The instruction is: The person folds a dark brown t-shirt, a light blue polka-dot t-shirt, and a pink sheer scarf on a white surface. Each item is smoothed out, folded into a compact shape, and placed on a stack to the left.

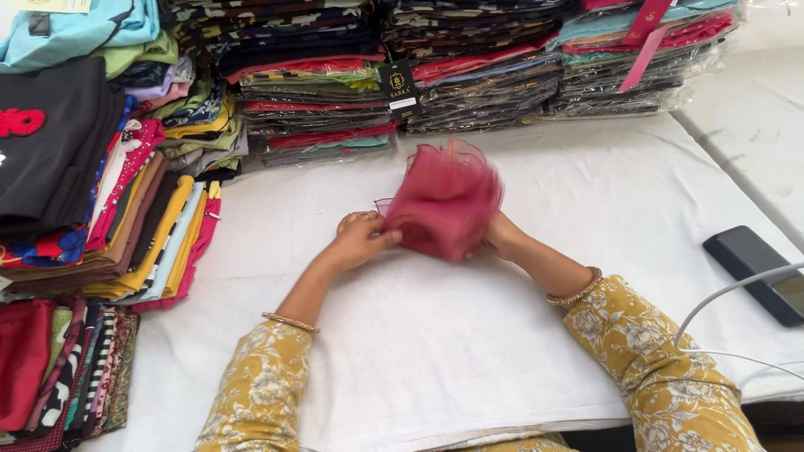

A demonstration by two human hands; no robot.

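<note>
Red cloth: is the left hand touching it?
Touching. The head view shows the left hand's fingers pinched on the lower left edge of the red cloth, no gap between them. The right hand holds the other side, mostly hidden behind it.

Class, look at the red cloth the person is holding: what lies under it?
Under the red cloth lies the white table cover. The left hand grips its edge; most of the right hand is hidden behind it. Anything else beneath is covered.
</note>
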